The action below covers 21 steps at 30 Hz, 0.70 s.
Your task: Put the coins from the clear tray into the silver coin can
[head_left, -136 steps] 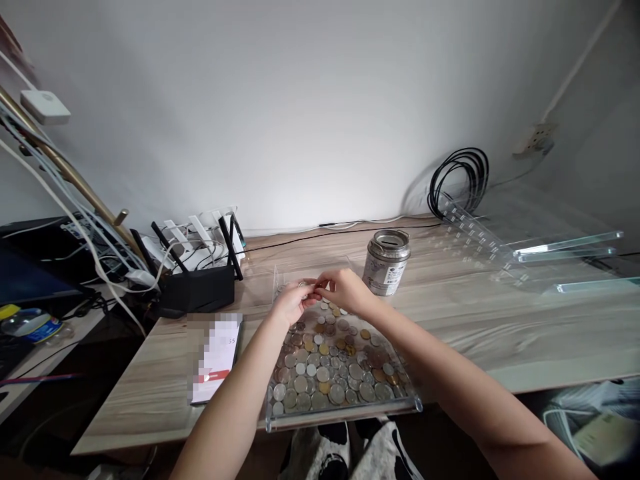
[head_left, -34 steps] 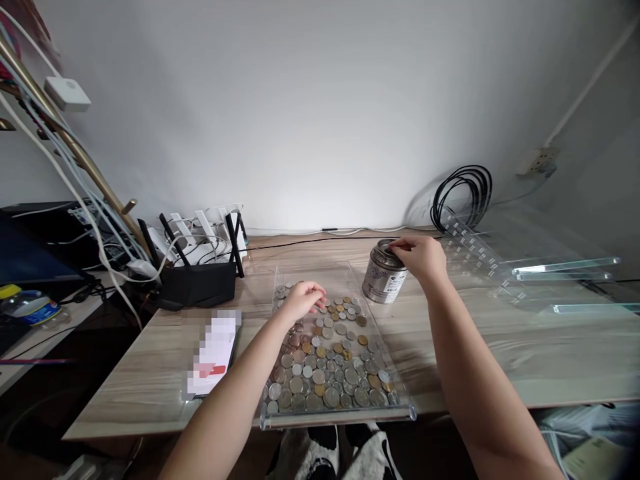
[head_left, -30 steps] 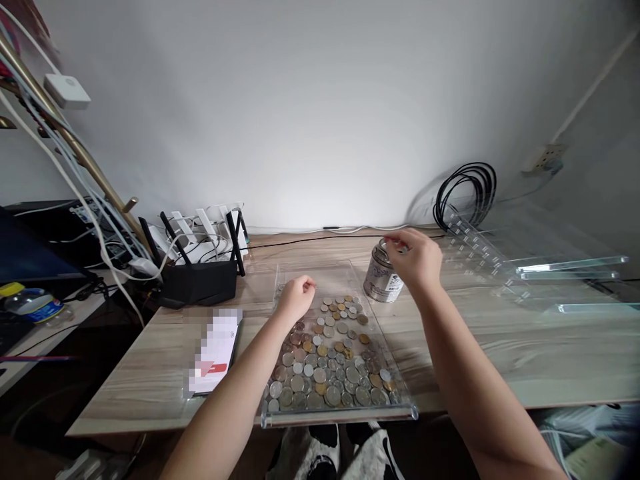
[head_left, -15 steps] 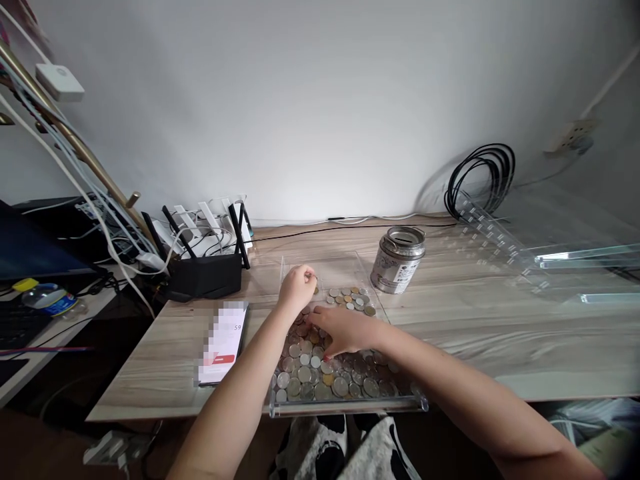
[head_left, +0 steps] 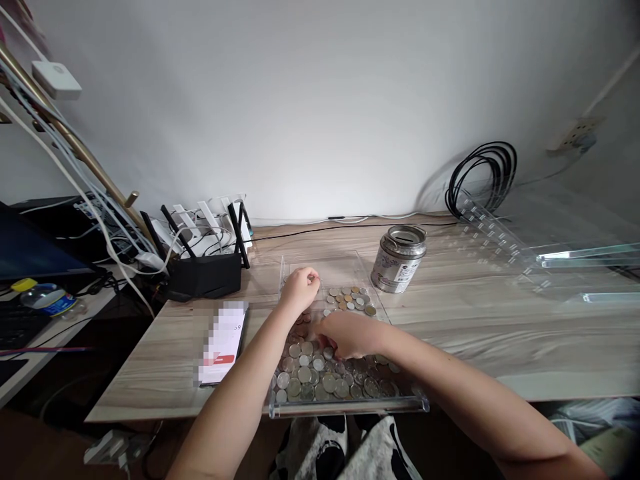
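Observation:
A shallow clear plastic tray (head_left: 350, 404) holds many loose coins (head_left: 305, 375), silver, coppery and a few golden. At the tray's far left, my left hand (head_left: 301, 288) is closed with its fingers curled up; small greyish coins seem to show between the fingertips. Lower and to the right, my right hand (head_left: 353, 335) reaches down over the coin pile, fingers bent together and slightly blurred. What its fingertips pinch is hidden. A separate group of coins (head_left: 350, 300) lies in the tray's far right part, beyond my right hand.
A metal tin (head_left: 399, 260) with a slotted lid stands right of the tray. A phone (head_left: 225, 343) lies left, below a black router (head_left: 205, 275). At the right are clear acrylic panels (head_left: 585, 257) and a coiled black cable (head_left: 483, 177). A white wall rises behind.
My right hand's fingers have gone from spread over the coins to bent together. A golden coin near the tray's front no longer shows. My left hand has shifted very slightly right.

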{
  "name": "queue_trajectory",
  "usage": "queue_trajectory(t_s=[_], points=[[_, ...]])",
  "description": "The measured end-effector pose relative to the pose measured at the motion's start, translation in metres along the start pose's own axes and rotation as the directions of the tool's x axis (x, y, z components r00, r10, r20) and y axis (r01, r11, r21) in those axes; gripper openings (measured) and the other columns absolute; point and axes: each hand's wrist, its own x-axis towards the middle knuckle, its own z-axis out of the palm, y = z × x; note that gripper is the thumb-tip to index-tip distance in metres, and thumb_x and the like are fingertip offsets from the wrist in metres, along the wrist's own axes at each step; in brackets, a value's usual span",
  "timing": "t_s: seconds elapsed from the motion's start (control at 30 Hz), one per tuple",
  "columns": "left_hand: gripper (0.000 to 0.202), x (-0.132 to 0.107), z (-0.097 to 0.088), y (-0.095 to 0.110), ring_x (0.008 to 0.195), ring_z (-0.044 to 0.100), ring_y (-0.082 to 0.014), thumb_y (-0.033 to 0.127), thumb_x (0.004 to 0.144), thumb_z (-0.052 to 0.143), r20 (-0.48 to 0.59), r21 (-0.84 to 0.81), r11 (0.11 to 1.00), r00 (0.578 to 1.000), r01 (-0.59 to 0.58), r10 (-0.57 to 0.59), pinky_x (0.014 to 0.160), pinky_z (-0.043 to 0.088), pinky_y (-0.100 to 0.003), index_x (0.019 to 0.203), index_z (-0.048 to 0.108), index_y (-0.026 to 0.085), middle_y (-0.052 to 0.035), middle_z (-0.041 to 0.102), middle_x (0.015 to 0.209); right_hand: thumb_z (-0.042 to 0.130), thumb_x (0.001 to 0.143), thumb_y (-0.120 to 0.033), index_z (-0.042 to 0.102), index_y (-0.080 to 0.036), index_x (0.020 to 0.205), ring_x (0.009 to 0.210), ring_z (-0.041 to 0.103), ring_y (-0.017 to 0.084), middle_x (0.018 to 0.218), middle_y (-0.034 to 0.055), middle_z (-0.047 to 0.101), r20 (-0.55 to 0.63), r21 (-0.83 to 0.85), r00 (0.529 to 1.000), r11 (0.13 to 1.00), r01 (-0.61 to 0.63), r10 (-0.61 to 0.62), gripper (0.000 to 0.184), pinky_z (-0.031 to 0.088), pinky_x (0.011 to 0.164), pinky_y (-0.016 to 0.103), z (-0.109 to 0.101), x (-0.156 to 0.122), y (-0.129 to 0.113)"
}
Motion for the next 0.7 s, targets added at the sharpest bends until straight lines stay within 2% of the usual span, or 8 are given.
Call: queue_trajectory(t_s=[0.1, 0.2, 0.23, 0.3, 0.33, 0.53, 0.63, 0.7], points=[[0.018, -0.004, -0.008, 0.003, 0.071, 0.055, -0.0131, 0.018, 0.074, 0.043, 0.022, 0.09, 0.996, 1.0, -0.01, 0.008, 0.062, 0.04, -0.022, 0.077, 0.061, 0.018, -0.004, 0.063, 0.083, 0.055, 0.053, -0.004, 0.062, -0.017, 0.076, 0.051, 0.043, 0.009, 0.06, -0.0025, 0.056, 0.05, -0.005, 0.999, 1.0, 0.018, -0.018, 0.027, 0.025, 0.044, 0.02, 0.0, 0.0, 0.001], [0.015, -0.012, -0.022, 0.006, 0.065, 0.054, -0.0139, 0.014, 0.068, 0.047, 0.214, 0.273, 0.961, 0.977, -0.051, -0.008, 0.059, 0.039, -0.023, 0.066, 0.061, 0.017, -0.0043, 0.062, 0.071, 0.058, 0.053, -0.007, 0.062, -0.017, 0.069, 0.048, 0.042, 0.007, 0.055, -0.0041, 0.053, 0.056, 0.005, 0.997, 0.999, 0.048, -0.048, 0.02, 0.024, 0.044, 0.02, 0.0, 0.001, 0.002], [0.011, -0.015, -0.027, 0.007, 0.062, 0.054, -0.0141, 0.014, 0.064, 0.052, 0.332, 0.32, 0.944, 0.943, -0.082, -0.031, 0.057, 0.039, -0.023, 0.063, 0.062, 0.017, -0.0043, 0.063, 0.07, 0.06, 0.053, -0.008, 0.062, -0.017, 0.069, 0.048, 0.042, 0.007, 0.054, -0.0042, 0.053, 0.067, 0.007, 0.996, 0.999, 0.05, -0.051, 0.018, 0.024, 0.044, 0.02, 0.0, 0.001, 0.002], [0.014, -0.021, -0.037, 0.011, 0.059, 0.055, -0.0145, 0.014, 0.052, 0.062, 0.562, 0.353, 0.927, 0.821, -0.128, -0.101, 0.052, 0.038, -0.022, 0.065, 0.063, 0.019, -0.0035, 0.064, 0.072, 0.064, 0.054, -0.013, 0.063, -0.018, 0.07, 0.05, 0.043, 0.008, 0.054, -0.0041, 0.053, 0.092, 0.005, 0.995, 0.999, 0.042, -0.043, 0.017, 0.024, 0.045, 0.02, -0.002, 0.001, 0.001], [0.021, -0.024, -0.04, 0.014, 0.059, 0.055, -0.0152, 0.014, 0.046, 0.065, 0.601, 0.374, 0.914, 0.791, -0.155, -0.111, 0.051, 0.038, -0.022, 0.067, 0.064, 0.019, -0.0037, 0.064, 0.074, 0.065, 0.054, -0.014, 0.064, -0.017, 0.07, 0.051, 0.044, 0.008, 0.055, -0.004, 0.054, 0.102, 0.002, 0.994, 0.999, 0.038, -0.038, 0.017, 0.024, 0.045, 0.02, -0.003, 0.001, 0.001], [0.018, -0.032, -0.04, 0.033, 0.053, 0.054, -0.0193, 0.017, 0.038, 0.071, 0.628, 0.543, 0.814, 0.743, -0.206, -0.231, 0.049, 0.038, -0.026, 0.053, 0.061, 0.015, -0.007, 0.059, 0.056, 0.07, 0.051, -0.021, 0.064, -0.017, 0.068, 0.048, 0.044, 0.008, 0.052, -0.0055, 0.052, 0.222, 0.032, 0.971, 0.996, 0.082, -0.088, 0.018, 0.024, 0.045, 0.02, -0.003, 0.004, 0.004], [0.019, -0.035, -0.035, 0.035, 0.05, 0.053, -0.0192, 0.017, 0.036, 0.073, 0.655, 0.509, 0.836, 0.722, -0.204, -0.223, 0.049, 0.038, -0.027, 0.045, 0.056, 0.016, -0.0045, 0.054, 0.047, 0.07, 0.051, -0.022, 0.064, -0.017, 0.069, 0.045, 0.043, 0.007, 0.051, -0.0064, 0.051, 0.29, 0.098, 0.947, 0.989, 0.114, -0.138, 0.019, 0.025, 0.044, 0.02, 0.0, 0.005, 0.005], [0.021, -0.036, -0.033, 0.034, 0.051, 0.053, -0.0185, 0.015, 0.034, 0.073, 0.679, 0.43, 0.875, 0.719, -0.222, -0.151, 0.05, 0.038, -0.026, 0.046, 0.056, 0.017, -0.0034, 0.055, 0.049, 0.069, 0.053, -0.021, 0.064, -0.017, 0.069, 0.047, 0.044, 0.007, 0.053, -0.0062, 0.052, 0.257, 0.14, 0.945, 0.975, 0.171, -0.202, 0.017, 0.025, 0.045, 0.02, 0.001, 0.004, 0.005]])
